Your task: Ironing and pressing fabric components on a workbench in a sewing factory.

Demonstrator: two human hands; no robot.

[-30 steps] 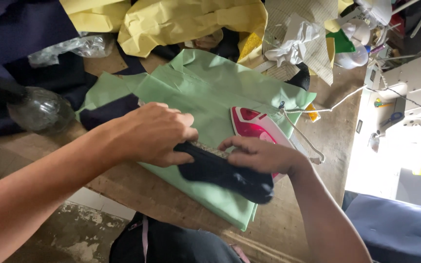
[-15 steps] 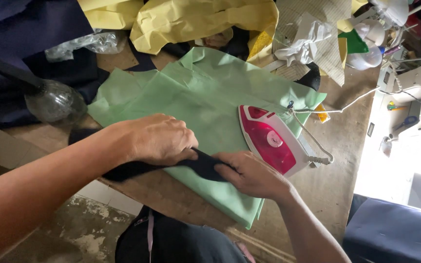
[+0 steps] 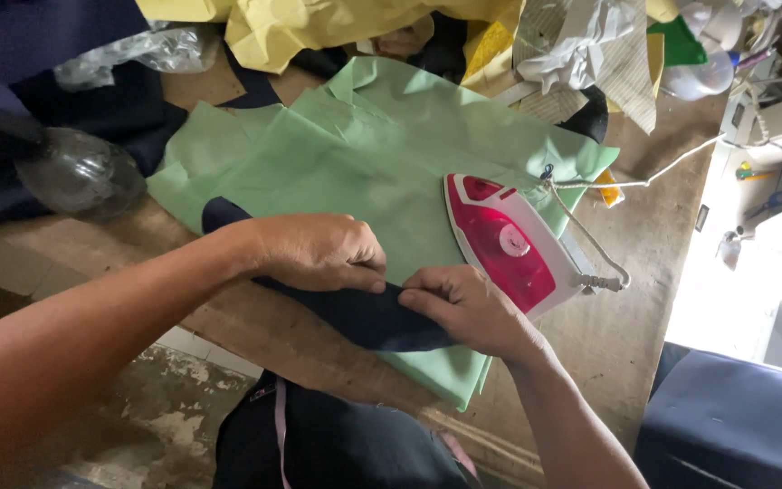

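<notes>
Head view, the only one we have. Left hand [image 3: 314,252] is closed down flat-knuckled on a long strip of dark navy cloth [image 3: 364,317], fingers curled and pinching its upper edge. Right hand [image 3: 468,308] meets it fingertip to fingertip, also pinched shut on the same edge, thumb tucked under. We read this as holding a fold or crease in place: both grips sit right at the fold line, touching each other.

The navy strip lies across the near edge of a pale green sheet of fabric [image 3: 364,163], which is spread on the worn wooden worktable [image 3: 626,335] as a pressing surface. One end of the strip pokes out left of the left wrist.

A red-and-white electric iron [image 3: 504,240] lies soleplate-down on the green fabric just beside the right hand, cord [image 3: 644,177] trailing off to the right, parked within easy reach.

Further off: a clear plastic bottle [image 3: 79,172] on the left, yellow cloth [image 3: 319,27] and crumpled paper [image 3: 581,45] piled along the far edge.
</notes>
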